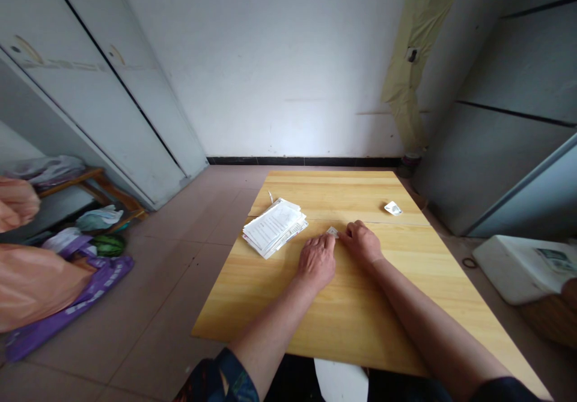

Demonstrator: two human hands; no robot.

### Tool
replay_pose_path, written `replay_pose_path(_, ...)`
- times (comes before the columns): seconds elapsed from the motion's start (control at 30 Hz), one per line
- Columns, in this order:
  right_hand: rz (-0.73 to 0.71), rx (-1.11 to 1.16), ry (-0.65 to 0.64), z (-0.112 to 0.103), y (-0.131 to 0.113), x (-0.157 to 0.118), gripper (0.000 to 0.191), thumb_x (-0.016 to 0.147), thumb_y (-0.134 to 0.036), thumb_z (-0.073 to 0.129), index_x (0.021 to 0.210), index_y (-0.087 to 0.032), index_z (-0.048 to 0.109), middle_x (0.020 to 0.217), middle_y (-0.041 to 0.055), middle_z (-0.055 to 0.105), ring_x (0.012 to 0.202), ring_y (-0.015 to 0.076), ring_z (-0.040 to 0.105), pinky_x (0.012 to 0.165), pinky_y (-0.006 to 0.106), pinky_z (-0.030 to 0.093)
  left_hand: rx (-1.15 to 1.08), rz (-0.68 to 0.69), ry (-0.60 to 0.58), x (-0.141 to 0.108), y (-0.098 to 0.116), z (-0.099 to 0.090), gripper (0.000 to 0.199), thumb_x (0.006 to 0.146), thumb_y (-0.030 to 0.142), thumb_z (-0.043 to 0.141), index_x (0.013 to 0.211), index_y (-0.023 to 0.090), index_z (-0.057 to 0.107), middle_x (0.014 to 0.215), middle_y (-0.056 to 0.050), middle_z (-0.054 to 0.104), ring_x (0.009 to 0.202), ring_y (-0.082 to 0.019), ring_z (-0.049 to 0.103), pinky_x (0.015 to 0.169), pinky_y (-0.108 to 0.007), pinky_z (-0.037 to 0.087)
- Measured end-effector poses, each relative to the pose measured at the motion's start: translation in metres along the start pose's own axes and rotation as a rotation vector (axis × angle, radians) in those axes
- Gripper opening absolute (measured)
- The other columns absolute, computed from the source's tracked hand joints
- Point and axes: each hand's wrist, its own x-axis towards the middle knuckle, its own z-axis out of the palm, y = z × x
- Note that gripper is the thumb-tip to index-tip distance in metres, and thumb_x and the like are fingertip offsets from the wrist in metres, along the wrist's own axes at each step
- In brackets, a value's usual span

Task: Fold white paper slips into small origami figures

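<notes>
A small piece of paper (332,231) with printed marks, seemingly folded, lies on the wooden table between my two hands. My left hand (318,259) rests palm down, its fingers close together and bent onto the paper's near edge. At the paper's right side, the curled fingers and thumb of my right hand (362,243) close on its edge. Part of the paper is hidden under the fingers. To the left of my left hand sits a loose stack of printed papers (274,225). Another small folded paper (393,208) lies at the far right of the table.
The light wooden table (360,318) has a white stool (341,381) under its near edge. A white box (518,270) stands on the floor to the right. At left are a purple bag (76,306), a watermelon (109,244) and a low wooden rack (121,201).
</notes>
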Motion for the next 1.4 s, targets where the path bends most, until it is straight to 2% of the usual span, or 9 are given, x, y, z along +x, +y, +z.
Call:
replay_pose_path(0.1,-0.006,-0.082,0.011,0.003,-0.006,-0.001,0.025,0.09,-0.039,0.05,0.082,-0.019,0.062,0.095,0.0058,0.059,0.082,0.0156,0.059,0.057,0.024,0.032,-0.002,-0.009,0.015,0.0,0.001,0.002,0.037,0.086,0.014,0.043,0.122,0.016,0.05,0.112,-0.01,0.063,0.103,-0.022,0.057,0.09,-0.037,0.044)
replay_pose_path(0.2,-0.01,-0.126,0.005,0.005,-0.008,-0.001,0.024,0.09,-0.038,0.05,0.084,-0.019,0.063,0.098,0.0064,0.059,0.086,0.0165,0.06,0.059,0.024,0.033,-0.001,0.004,0.011,0.0,0.001,0.003,0.038,0.089,0.024,0.045,0.125,0.017,0.049,0.118,-0.009,0.059,0.107,-0.023,0.054,0.091,-0.039,0.043)
replay_pose_path(0.33,-0.005,-0.14,-0.022,0.003,-0.006,-0.001,0.024,0.091,-0.038,0.049,0.087,-0.019,0.063,0.098,0.0063,0.059,0.087,0.0163,0.06,0.06,0.024,0.035,0.001,-0.006,-0.026,0.001,0.001,0.003,0.039,0.088,0.034,0.049,0.123,0.015,0.052,0.115,-0.009,0.059,0.107,-0.025,0.052,0.091,-0.042,0.043)
replay_pose_path(0.57,0.019,-0.112,-0.061,-0.005,-0.002,-0.002,0.024,0.092,-0.033,0.046,0.088,-0.018,0.064,0.099,0.0072,0.058,0.085,0.0154,0.061,0.063,0.024,0.037,-0.034,0.009,-0.059,0.001,-0.003,-0.001,0.037,0.088,0.032,0.051,0.122,0.018,0.053,0.121,-0.008,0.057,0.11,-0.024,0.05,0.094,-0.04,0.042)
replay_pose_path(0.77,0.033,-0.098,-0.022,0.0,-0.008,-0.001,0.034,0.09,-0.049,0.048,0.086,-0.018,0.063,0.096,0.0078,0.058,0.086,0.0183,0.061,0.06,0.026,0.037,-0.04,-0.005,-0.022,0.0,-0.001,0.002,0.036,0.086,0.03,0.052,0.12,0.017,0.055,0.118,-0.01,0.058,0.108,-0.026,0.05,0.091,-0.044,0.042)
replay_pose_path(1.0,0.037,-0.078,-0.024,-0.006,-0.006,-0.003,0.021,0.09,-0.037,0.052,0.086,-0.018,0.061,0.096,0.0064,0.059,0.081,0.0154,0.061,0.058,0.025,0.034,-0.067,-0.005,-0.004,-0.002,-0.002,0.002,0.038,0.086,0.029,0.052,0.122,0.018,0.053,0.123,-0.008,0.058,0.111,-0.025,0.05,0.092,-0.044,0.042)
replay_pose_path(1.17,-0.08,-0.033,0.006,-0.004,-0.002,-0.007,0.021,0.09,-0.039,0.052,0.091,-0.021,0.061,0.098,0.0042,0.059,0.085,0.0151,0.059,0.06,0.024,0.035,-0.083,-0.011,0.009,-0.004,-0.003,0.005,0.039,0.086,0.028,0.051,0.124,0.018,0.053,0.13,-0.009,0.055,0.117,-0.026,0.048,0.097,-0.044,0.041)
replay_pose_path(1.27,-0.151,-0.046,0.02,-0.001,-0.003,-0.008,0.019,0.09,-0.037,0.052,0.087,-0.021,0.062,0.099,0.0045,0.059,0.093,0.016,0.057,0.063,0.023,0.036,-0.088,-0.031,0.009,-0.004,-0.004,0.006,0.041,0.085,0.028,0.052,0.124,0.016,0.053,0.133,-0.01,0.052,0.118,-0.026,0.049,0.101,-0.043,0.041)
replay_pose_path(1.4,-0.188,0.003,0.04,0.001,-0.005,-0.008,0.015,0.089,-0.032,0.052,0.084,-0.021,0.062,0.096,0.0033,0.061,0.092,0.0147,0.057,0.067,0.022,0.037,-0.108,-0.044,0.019,-0.004,-0.004,0.006,0.046,0.084,0.027,0.053,0.127,0.014,0.049,0.137,-0.012,0.048,0.123,-0.027,0.046,0.104,-0.041,0.04)
